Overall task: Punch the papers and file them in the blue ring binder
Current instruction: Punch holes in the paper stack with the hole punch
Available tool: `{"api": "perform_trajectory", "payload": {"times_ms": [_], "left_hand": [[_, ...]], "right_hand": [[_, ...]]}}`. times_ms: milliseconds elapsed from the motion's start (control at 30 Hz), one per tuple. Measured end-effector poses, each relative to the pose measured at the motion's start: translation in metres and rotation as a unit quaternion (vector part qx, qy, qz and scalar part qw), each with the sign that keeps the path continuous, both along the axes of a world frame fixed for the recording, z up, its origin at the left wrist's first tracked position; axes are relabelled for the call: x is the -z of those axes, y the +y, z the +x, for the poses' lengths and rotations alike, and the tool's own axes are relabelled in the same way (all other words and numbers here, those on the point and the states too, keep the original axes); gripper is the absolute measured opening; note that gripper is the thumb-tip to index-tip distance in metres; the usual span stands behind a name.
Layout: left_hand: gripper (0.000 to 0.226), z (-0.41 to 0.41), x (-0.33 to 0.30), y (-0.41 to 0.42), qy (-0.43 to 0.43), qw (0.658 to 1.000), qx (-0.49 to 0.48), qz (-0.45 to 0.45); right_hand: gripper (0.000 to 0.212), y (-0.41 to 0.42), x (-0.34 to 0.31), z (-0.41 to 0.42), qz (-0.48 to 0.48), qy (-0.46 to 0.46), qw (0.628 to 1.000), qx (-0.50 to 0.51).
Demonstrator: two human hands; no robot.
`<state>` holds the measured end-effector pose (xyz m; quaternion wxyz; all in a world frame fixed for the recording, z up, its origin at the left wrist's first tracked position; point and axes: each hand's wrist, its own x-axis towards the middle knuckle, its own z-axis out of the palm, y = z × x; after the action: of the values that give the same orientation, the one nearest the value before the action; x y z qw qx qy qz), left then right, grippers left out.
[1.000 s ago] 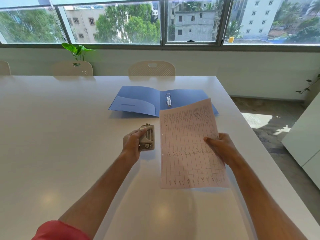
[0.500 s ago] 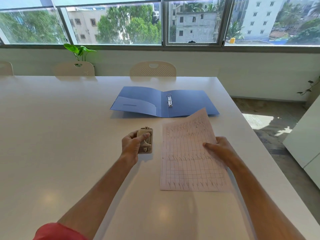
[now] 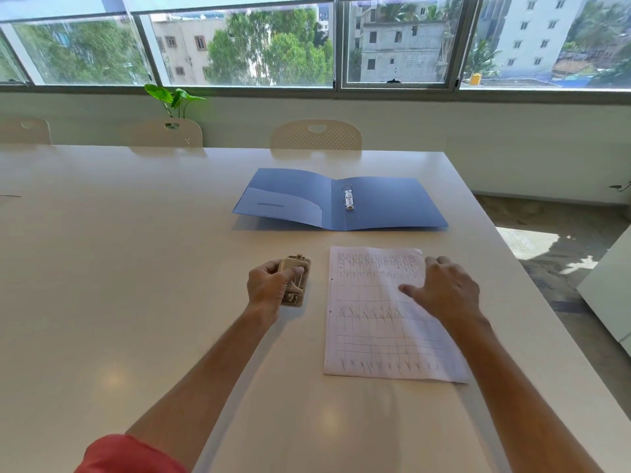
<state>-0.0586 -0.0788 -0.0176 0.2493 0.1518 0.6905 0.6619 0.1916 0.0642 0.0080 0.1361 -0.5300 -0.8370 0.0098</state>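
On the one table (image 3: 136, 268): one blue binder (image 3: 392, 206), one hole punch (image 3: 295, 279), one sheet of paper (image 3: 375, 336); behind stand three chairs (image 3: 316, 134).

Office meeting room — long table (image 3: 136, 268), chairs (image 3: 316, 136)

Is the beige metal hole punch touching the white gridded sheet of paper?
Apart. The head view shows a strip of bare white table between the beige metal hole punch, gripped by the left hand, and the white gridded sheet of paper.

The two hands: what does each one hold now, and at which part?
The left hand grips the punch from its left side, thumb over the lever. The right hand holds nothing; it lies open over the paper.
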Motion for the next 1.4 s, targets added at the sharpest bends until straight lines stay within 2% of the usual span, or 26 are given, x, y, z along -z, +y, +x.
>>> {"api": "perform_trajectory", "payload": {"times_ms": [200, 367, 500, 733, 833, 933, 1100, 1233, 1400], "left_hand": [[0.016, -0.004, -0.001, -0.010, 0.061, 0.997, -0.020, -0.044], [0.016, -0.021, -0.008, -0.022, 0.144, 0.985, -0.040, -0.081], [0.019, -0.045, -0.011, -0.034, 0.175, 0.977, -0.039, -0.120], [0.027, -0.103, -0.018, -0.062, 0.247, 0.941, -0.071, -0.220], [0.026, -0.128, -0.022, -0.075, 0.255, 0.927, -0.090, -0.261], [0.035, -0.150, -0.025, -0.085, 0.257, 0.914, -0.108, -0.295], [0.030, -0.173, -0.021, -0.096, 0.256, 0.903, -0.115, -0.324], [0.036, -0.178, -0.015, -0.101, 0.258, 0.897, -0.118, -0.339], [0.046, -0.182, -0.013, -0.103, 0.267, 0.891, -0.111, -0.351]], "right_hand": [[0.096, -0.055, -0.004, -0.065, -0.041, 0.015, 0.972, -0.229], [0.100, -0.085, 0.007, -0.109, -0.041, -0.012, 0.948, -0.317], [0.097, -0.096, 0.013, -0.136, -0.046, 0.006, 0.937, -0.347], [0.091, -0.114, 0.023, -0.183, -0.057, 0.020, 0.919, -0.389], [0.089, -0.118, 0.028, -0.202, -0.069, 0.018, 0.913, -0.401], [0.086, -0.122, 0.034, -0.223, -0.080, 0.021, 0.908, -0.410], [0.086, -0.133, 0.039, -0.264, -0.109, 0.021, 0.896, -0.430], [0.093, -0.146, 0.040, -0.298, -0.131, 0.041, 0.889, -0.436], [0.115, -0.160, 0.038, -0.334, -0.185, 0.089, 0.889, -0.410]]}}
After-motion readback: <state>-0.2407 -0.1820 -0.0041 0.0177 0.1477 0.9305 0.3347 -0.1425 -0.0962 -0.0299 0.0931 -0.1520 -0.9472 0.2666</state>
